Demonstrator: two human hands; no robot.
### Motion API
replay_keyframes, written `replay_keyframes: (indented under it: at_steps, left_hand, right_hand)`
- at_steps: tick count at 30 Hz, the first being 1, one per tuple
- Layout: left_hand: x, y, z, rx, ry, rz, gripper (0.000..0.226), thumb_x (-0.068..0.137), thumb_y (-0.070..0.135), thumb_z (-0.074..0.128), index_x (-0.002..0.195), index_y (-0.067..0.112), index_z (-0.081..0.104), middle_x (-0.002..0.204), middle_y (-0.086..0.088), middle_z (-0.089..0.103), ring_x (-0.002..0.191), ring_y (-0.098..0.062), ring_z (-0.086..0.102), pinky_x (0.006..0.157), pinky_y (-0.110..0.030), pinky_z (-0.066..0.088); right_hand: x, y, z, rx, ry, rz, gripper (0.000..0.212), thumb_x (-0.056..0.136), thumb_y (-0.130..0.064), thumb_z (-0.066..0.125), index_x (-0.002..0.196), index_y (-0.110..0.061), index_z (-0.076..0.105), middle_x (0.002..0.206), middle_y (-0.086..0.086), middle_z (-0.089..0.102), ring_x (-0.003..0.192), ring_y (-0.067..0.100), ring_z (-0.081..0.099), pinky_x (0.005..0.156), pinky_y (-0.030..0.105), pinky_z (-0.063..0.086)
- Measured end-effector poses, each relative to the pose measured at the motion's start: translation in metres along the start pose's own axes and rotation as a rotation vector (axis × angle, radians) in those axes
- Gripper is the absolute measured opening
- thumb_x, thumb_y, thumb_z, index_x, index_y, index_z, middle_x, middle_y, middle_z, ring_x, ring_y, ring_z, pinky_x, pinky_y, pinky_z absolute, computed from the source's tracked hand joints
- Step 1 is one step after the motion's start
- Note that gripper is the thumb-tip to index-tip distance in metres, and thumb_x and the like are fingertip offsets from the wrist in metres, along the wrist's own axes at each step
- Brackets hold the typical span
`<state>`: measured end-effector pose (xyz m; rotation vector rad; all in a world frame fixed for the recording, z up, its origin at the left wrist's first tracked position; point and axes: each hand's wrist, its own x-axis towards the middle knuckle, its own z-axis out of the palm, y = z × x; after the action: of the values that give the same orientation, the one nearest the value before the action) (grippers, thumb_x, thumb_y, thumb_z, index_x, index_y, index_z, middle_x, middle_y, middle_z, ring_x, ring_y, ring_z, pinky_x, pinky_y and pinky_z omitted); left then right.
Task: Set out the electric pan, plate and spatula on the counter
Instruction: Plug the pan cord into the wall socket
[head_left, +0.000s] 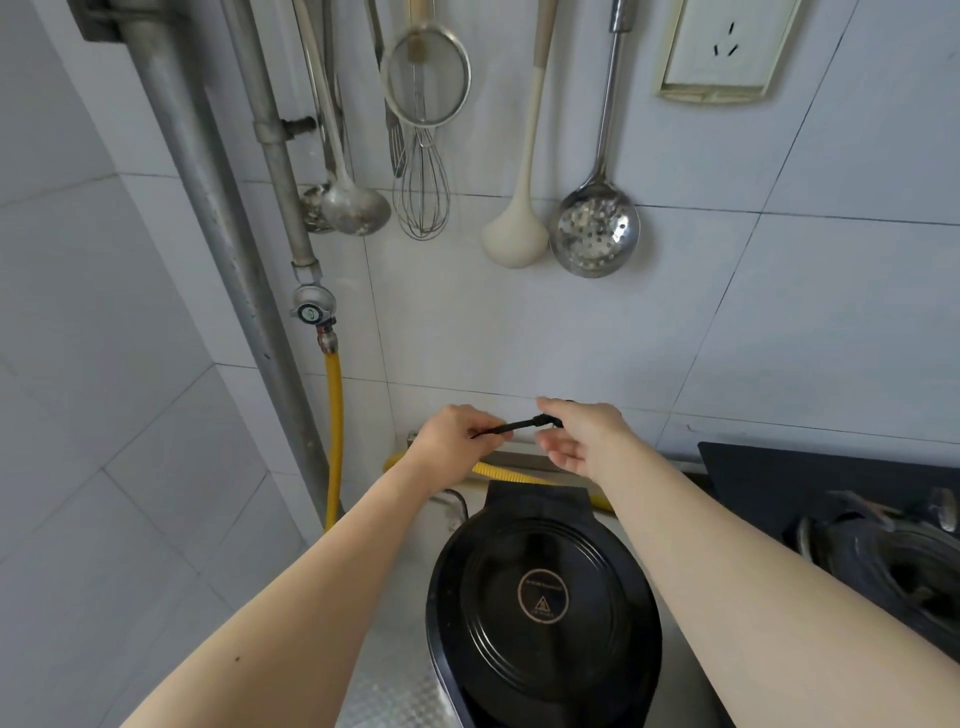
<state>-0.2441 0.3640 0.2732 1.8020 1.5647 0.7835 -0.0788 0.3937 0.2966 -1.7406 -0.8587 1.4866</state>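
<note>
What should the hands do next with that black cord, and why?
Probably lift the cord up toward the wall socket. The left hand pinches one end and the right hand holds the other, above the closed electric pan on the counter, and nothing is plugged in the socket.

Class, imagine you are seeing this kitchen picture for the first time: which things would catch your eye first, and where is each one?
First come the two bare arms reaching in from below, the left hand and right hand holding a black cord between them, in front of the tiled wall. Below them the round black electric pan sits closed on the counter. Above, a row of utensils hangs on the wall, among them a whisk and a perforated skimmer.
</note>
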Motion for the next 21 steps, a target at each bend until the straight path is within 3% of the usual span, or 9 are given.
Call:
replay_keyframes:
  at_steps: [4,6,9,12,15,17,21]
  left_hand:
    - [0.005,0.016,-0.003,-0.027,-0.013,0.029,0.019,0.091,0.017,0.058,0.103,0.021,0.073,0.098,0.002,0.065,0.091,-0.015,0.059,0.076,-0.019,0.045]
    - [0.007,0.023,-0.005,0.013,-0.002,0.027,0.015,0.089,0.017,0.060,0.098,0.021,0.072,0.096,0.000,0.066,0.088,-0.017,0.059,0.074,-0.022,0.046]
    - [0.012,0.033,-0.006,0.063,0.049,0.027,0.007,0.087,0.019,0.061,0.091,0.020,0.067,0.088,0.002,0.065,0.078,-0.015,0.055,0.067,-0.023,0.046]
    - [0.013,0.037,-0.008,0.218,0.083,0.009,0.010,0.087,0.024,0.058,0.089,0.016,0.063,0.090,-0.001,0.064,0.080,-0.020,0.057,0.073,-0.034,0.050]
    - [0.009,0.022,-0.012,0.378,0.071,-0.122,0.015,0.090,0.026,0.051,0.089,0.014,0.060,0.085,-0.004,0.064,0.079,-0.024,0.061,0.069,-0.035,0.051]
    - [0.004,0.007,-0.015,0.426,0.037,-0.219,0.014,0.092,0.025,0.048,0.089,0.015,0.059,0.079,-0.002,0.061,0.074,-0.022,0.061,0.061,-0.030,0.048]
    - [0.005,-0.002,-0.016,0.352,0.059,-0.287,0.018,0.095,0.024,0.048,0.098,0.014,0.062,0.073,0.002,0.058,0.069,-0.016,0.057,0.053,-0.024,0.040]
  right_hand:
    - [-0.005,-0.014,-0.006,0.056,0.039,-0.016,0.019,0.081,-0.017,0.074,0.085,-0.006,0.060,0.079,0.014,0.072,0.043,0.011,0.050,0.036,0.019,0.039]
    - [-0.011,-0.026,-0.009,0.077,0.090,-0.092,0.018,0.078,-0.011,0.075,0.089,-0.003,0.062,0.080,0.014,0.069,0.044,0.010,0.046,0.037,0.019,0.037]
    - [-0.023,-0.046,-0.005,0.095,0.171,-0.284,0.035,0.075,-0.004,0.073,0.105,-0.010,0.057,0.075,0.010,0.069,0.041,0.009,0.054,0.040,0.020,0.043]
    - [-0.036,-0.069,-0.001,0.246,0.240,-0.436,0.041,0.076,0.004,0.067,0.103,-0.021,0.050,0.084,0.008,0.066,0.038,0.007,0.061,0.040,0.017,0.047]
    - [-0.045,-0.093,-0.011,0.365,0.320,-0.568,0.040,0.077,0.005,0.065,0.102,-0.022,0.049,0.095,0.008,0.066,0.041,0.010,0.065,0.041,0.017,0.049]
    - [-0.048,-0.107,-0.023,0.410,0.367,-0.631,0.040,0.077,0.003,0.066,0.104,-0.022,0.049,0.096,0.005,0.066,0.051,0.015,0.070,0.048,0.021,0.055]
    - [-0.048,-0.119,-0.038,0.355,0.436,-0.716,0.035,0.079,-0.001,0.064,0.101,-0.026,0.050,0.075,-0.012,0.062,0.055,0.016,0.071,0.073,0.041,0.060]
